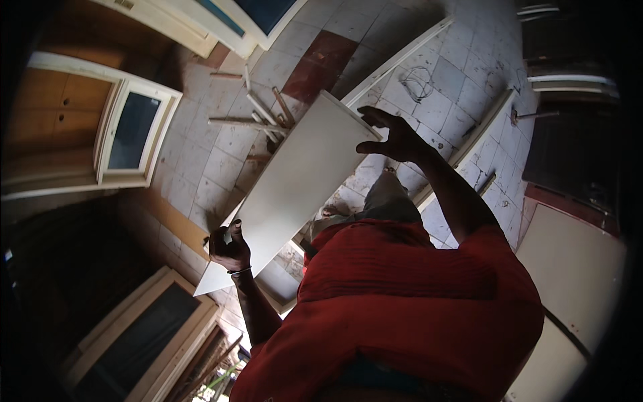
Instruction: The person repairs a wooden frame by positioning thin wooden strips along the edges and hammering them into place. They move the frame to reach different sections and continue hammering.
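A long white board (288, 167) slants across the middle of the view in front of my body, from lower left to upper right. My left hand (230, 241) is closed on it near its lower-left end, thumb raised. My right hand (382, 134) grips the upper-right end, with thumb and fingers spread across the short edge. Both forearms are in shadow. Below the board, part of my legs shows over the tiled floor.
Several loose wooden pieces (264, 117) lie beyond the board. Long white planks (395, 63) and a loop of wire (416, 84) lie rightward. A window unit (134, 130) stands at left, a framed panel (140, 335) at lower left, large pale panels (569, 275) at right.
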### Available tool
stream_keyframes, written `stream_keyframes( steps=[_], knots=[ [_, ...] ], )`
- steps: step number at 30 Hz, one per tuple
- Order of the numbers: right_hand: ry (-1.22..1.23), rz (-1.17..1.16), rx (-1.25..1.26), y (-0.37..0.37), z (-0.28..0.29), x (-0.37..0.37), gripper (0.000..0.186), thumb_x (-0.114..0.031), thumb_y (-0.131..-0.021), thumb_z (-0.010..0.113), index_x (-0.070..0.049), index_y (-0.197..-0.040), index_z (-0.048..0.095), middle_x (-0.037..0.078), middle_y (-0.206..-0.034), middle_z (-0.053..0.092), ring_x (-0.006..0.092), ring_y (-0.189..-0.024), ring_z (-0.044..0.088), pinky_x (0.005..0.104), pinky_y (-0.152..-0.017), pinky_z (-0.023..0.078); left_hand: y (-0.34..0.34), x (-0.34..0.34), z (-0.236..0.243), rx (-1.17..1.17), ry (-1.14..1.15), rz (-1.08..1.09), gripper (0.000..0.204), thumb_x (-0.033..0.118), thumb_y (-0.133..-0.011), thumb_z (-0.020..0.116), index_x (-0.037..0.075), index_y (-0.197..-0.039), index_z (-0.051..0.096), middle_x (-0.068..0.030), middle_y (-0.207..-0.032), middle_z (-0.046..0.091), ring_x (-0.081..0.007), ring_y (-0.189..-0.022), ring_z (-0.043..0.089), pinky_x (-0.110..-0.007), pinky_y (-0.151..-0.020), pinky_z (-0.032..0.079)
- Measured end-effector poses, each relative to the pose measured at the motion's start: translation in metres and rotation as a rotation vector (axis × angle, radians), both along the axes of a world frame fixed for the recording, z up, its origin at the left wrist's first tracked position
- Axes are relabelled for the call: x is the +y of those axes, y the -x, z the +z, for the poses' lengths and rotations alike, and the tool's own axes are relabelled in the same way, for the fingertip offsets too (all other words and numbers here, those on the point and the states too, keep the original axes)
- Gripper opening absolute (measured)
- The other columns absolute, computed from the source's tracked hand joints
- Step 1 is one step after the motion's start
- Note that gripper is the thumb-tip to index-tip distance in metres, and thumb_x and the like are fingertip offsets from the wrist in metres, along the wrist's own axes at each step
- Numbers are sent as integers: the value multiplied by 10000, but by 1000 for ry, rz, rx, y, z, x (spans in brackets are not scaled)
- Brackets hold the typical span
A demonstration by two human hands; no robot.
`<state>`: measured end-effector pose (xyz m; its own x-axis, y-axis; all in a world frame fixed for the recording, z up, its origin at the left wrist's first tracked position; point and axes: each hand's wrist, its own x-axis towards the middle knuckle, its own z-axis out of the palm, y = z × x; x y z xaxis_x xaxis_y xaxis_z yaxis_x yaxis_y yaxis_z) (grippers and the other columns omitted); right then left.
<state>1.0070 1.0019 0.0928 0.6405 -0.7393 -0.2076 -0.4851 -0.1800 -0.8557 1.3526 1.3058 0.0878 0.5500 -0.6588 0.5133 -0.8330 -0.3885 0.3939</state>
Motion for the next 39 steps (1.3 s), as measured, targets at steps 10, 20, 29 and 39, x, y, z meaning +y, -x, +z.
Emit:
stream_keyframes(
  steps=[10, 20, 29, 39],
  knots=[
    [-115, -396, -69, 258, -5, -78, 729, -553, -728, 821, -17, -1192, 652, 161, -1076, 709, 269, -1012, 670, 386, -931, 506, 169, -261, 28, 50, 72, -562, 421, 386, -814, 795, 26, -736, 593, -122, -681, 576, -353, -624, 561, -433, -581, 430],
    [59, -577, -97, 433, 143, -264, 476, -399, -785, 835, -16, -1042, 721, 130, -885, 738, 197, -816, 701, 334, -786, 546, 339, -518, 52, 167, 245, -652, 386, 335, -908, 706, -18, -815, 580, -119, -751, 581, -260, -691, 557, -386, -669, 455],
    [175, -564, 108, 555, 190, -471, 478, -457, -811, 788, -28, -1015, 734, 144, -840, 732, 246, -787, 718, 360, -777, 550, 482, -792, -10, 459, 309, -748, 174, 179, -923, 665, 19, -856, 649, -73, -808, 652, -207, -756, 600, -339, -724, 477],
    [167, -796, 268, 733, 252, -684, 419, -391, -799, 820, 9, -888, 735, 140, -764, 717, 224, -679, 698, 335, -685, 547, 723, -1108, -17, 685, 100, -997, 260, 272, -914, 683, 28, -839, 635, -99, -785, 645, -263, -753, 608, -386, -726, 473]
  ],
)
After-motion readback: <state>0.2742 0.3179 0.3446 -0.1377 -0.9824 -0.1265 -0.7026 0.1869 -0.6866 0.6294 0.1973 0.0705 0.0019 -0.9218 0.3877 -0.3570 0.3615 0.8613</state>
